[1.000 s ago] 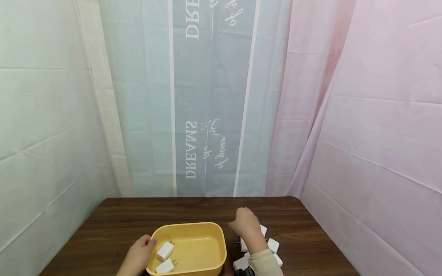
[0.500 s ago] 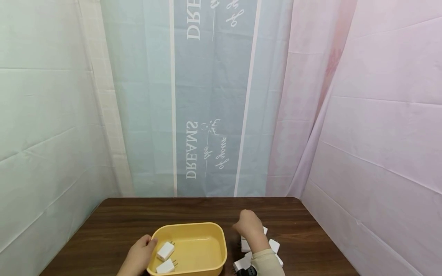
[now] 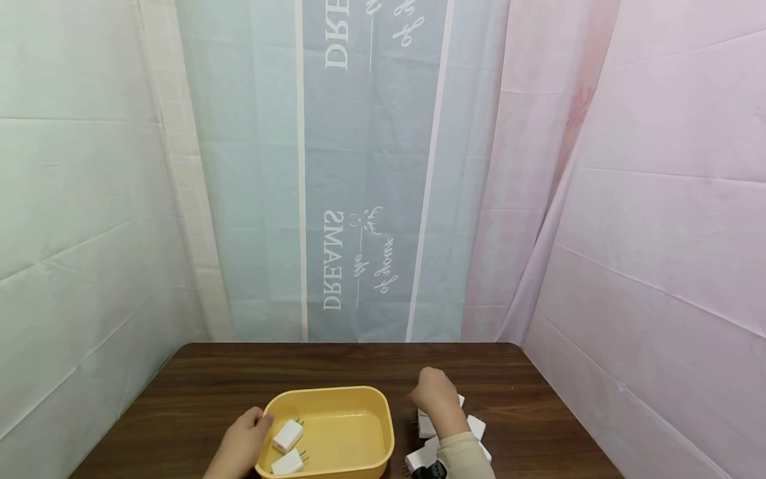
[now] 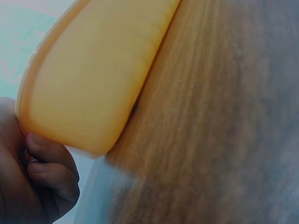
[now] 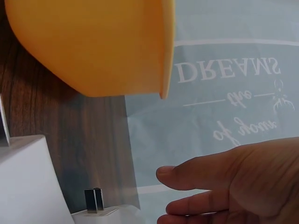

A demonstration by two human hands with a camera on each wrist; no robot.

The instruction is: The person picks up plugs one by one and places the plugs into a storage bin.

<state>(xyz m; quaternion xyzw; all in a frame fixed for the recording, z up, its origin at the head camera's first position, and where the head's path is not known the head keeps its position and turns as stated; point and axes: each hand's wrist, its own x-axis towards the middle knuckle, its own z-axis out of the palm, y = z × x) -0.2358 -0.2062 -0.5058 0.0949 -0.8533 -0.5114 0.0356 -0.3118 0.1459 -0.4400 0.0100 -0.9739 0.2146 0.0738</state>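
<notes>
At its left end, a yellow plastic basin [image 3: 329, 392] is gripped by my left hand [image 3: 239, 439], the thumb over the rim. In the left wrist view the curled fingers [image 4: 53, 163] lie against the basin's outer wall. Two white plug chargers [image 3: 288, 436] with metal prongs lie inside the basin on its left side. Over a group of white plug chargers [image 3: 421, 458] to the right of the basin is my right hand [image 3: 435, 396], partly hiding them. In the right wrist view its thumb [image 5: 187, 175] and fingers are extended, with nothing between them.
The dark wooden table [image 3: 239, 366] ends at a hanging printed curtain [image 3: 371, 166]. White sheets [image 3: 90, 233] hang along both sides. In the right wrist view, a charger [image 5: 23, 182] with its prongs up stands near the camera.
My right hand has shifted slightly to the right and toward me, over the chargers. My left hand keeps its grip on the basin, and the two chargers inside lie as before.
</notes>
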